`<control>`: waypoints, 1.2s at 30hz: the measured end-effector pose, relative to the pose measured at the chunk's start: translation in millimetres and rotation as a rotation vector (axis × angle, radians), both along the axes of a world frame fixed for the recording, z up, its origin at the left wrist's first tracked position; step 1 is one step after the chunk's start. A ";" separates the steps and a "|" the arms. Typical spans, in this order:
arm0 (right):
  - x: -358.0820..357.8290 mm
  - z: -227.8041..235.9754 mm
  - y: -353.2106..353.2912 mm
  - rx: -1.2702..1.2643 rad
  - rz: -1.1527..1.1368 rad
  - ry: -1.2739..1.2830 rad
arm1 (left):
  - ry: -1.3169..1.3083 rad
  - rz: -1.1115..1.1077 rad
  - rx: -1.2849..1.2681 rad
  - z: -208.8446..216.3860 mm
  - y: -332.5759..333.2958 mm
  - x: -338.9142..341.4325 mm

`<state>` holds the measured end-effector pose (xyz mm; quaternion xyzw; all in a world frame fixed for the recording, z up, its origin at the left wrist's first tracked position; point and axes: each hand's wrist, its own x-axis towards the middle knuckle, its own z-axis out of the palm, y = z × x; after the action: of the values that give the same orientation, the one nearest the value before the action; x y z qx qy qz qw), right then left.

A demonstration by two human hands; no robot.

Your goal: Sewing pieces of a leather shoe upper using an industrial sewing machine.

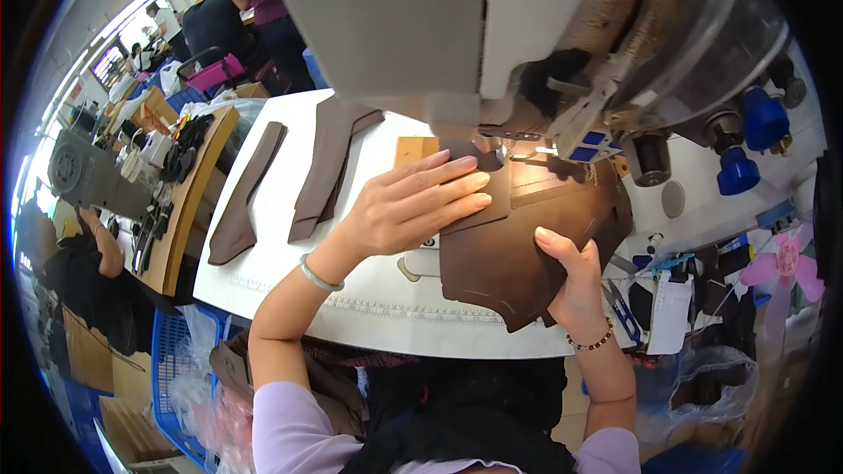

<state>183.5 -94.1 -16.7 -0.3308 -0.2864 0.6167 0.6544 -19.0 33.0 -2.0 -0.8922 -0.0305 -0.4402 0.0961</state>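
The right grip (575,281) is pinched on the near right edge of the brown panel (500,259), thumb above, fingers hidden, apparently to steer it; the left grip (408,206) lies unclenched, fingers straight, probably keeping the panel flat beneath the sewing machine (395,26) on the white desk (421,329).

Brown panel (492,268); white table (272,219); bangle (320,275) seemingly pale green.

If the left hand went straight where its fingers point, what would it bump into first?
The left hand would probably meet the small, shiny metal part of the big grey sewing machine, just beyond its fingertips. Depth is unclear, so it might slip past.
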 end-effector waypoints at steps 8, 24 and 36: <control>0.7 3.1 4.6 0.028 0.016 0.021 | 0.025 0.110 0.229 5.8 -8.8 8.8; -4.8 -4.0 1.3 0.027 -0.084 -0.031 | 0.050 0.103 0.208 12.2 -21.9 6.0; -3.4 0.6 9.5 0.041 -0.083 -0.015 | 0.033 0.120 0.164 14.1 -17.0 11.0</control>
<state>180.1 -84.6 -16.1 -0.3334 -0.2901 0.5806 0.6838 -8.0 16.0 12.1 -0.8850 -0.0460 -0.4202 0.1954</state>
